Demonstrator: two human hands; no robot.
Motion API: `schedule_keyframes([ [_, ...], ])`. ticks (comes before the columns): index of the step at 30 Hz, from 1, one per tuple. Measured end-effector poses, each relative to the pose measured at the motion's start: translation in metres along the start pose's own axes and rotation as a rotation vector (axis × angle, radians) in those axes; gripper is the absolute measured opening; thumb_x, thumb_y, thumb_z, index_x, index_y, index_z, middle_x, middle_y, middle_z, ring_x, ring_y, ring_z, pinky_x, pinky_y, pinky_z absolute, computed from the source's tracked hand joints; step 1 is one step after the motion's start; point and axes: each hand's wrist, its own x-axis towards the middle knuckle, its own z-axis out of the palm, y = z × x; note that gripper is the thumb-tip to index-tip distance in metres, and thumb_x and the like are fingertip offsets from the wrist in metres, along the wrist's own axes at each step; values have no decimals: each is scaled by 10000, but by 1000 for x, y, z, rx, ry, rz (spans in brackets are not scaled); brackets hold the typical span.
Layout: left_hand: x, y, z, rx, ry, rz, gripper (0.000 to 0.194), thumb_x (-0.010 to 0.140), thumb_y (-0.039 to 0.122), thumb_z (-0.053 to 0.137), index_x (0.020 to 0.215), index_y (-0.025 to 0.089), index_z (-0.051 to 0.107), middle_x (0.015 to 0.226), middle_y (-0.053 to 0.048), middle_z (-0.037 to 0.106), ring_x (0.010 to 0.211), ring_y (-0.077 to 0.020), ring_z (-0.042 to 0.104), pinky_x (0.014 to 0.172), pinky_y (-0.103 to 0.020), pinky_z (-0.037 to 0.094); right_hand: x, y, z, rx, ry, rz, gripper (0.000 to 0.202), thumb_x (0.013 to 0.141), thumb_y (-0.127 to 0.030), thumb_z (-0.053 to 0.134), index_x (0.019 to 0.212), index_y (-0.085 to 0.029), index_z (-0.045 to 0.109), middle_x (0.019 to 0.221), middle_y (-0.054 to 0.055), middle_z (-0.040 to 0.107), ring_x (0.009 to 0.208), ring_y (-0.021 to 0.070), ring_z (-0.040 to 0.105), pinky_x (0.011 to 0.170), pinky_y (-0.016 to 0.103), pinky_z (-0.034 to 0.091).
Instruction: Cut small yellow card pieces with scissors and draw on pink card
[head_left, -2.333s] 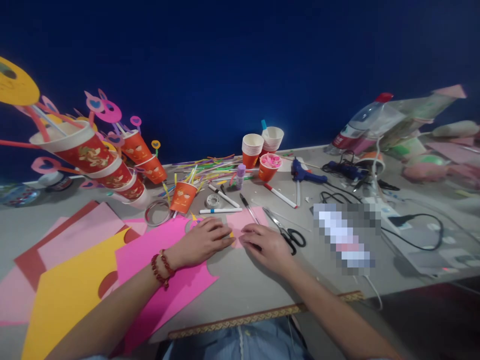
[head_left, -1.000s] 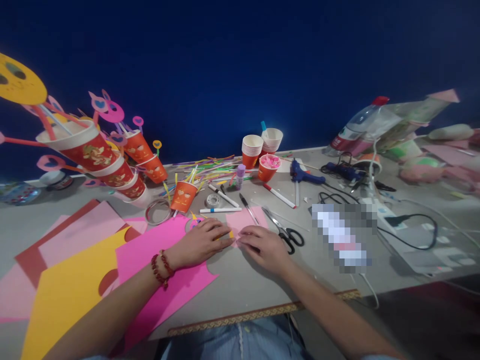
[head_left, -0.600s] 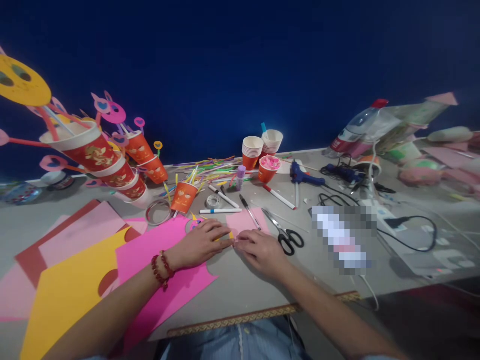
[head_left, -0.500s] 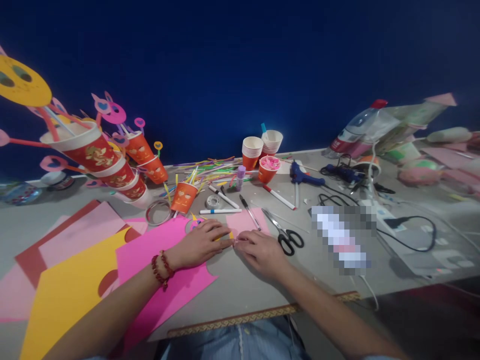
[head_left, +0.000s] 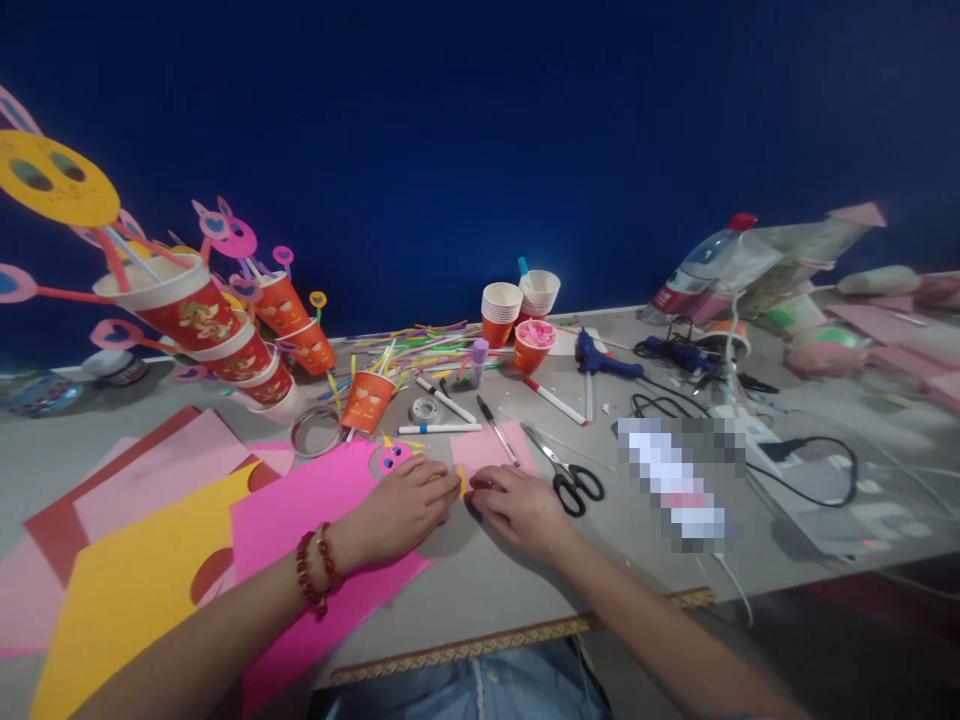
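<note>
My left hand [head_left: 401,505], with red beads at the wrist, has its fingers together over a small yellow piece [head_left: 460,482] that shows at its fingertips. Just right of it, my right hand [head_left: 517,510] is closed, its fingers curled; what it holds, if anything, is hidden. A small pink face cutout [head_left: 394,456] with drawn eyes lies behind my left hand. Under the left wrist is a bright pink sheet [head_left: 300,520]. A light pink sheet [head_left: 525,445] lies beyond the right hand, with a pen [head_left: 497,430] across it. Black-handled scissors [head_left: 568,475] are to its right.
Decorated red cups [head_left: 187,315] lean at the left above yellow card [head_left: 127,560]. An orange cup [head_left: 367,400], straws [head_left: 420,345], stacked cups [head_left: 501,305] and a blue glue gun [head_left: 604,360] line the back. Cables [head_left: 810,440] and a bottle [head_left: 697,270] are at the right.
My left fingers have drawn back and bunched, leaving a small gap to my right hand. The face cutout shows more fully. The whole view has shifted slightly.
</note>
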Motion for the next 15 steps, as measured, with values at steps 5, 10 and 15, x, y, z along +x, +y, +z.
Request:
schedule_keyframes([
  [5,1,6,3,1,-21,-33,315,968,257,529,1259,141,561,1265,-100,626,1166,-242,540,1009,-391,376,0,0,0,2,-6,-3,145,943,-199,569,939,-238,710,1063,45,706,895,194,637,750,301,447],
  [10,0,8,5,-2,-1,-52,320,965,258,539,1261,140,563,1285,-111,625,1187,-250,542,1031,-404,358,1,1,0,12,2,-6,153,954,-210,564,944,-237,714,1051,47,709,889,186,639,755,296,454],
  [15,0,9,6,-19,-11,-54,341,976,254,520,1297,144,540,1309,-101,621,1201,-244,538,1059,-412,332,2,0,-1,14,8,1,172,962,-211,552,921,-237,718,1033,53,713,873,182,643,747,292,460],
])
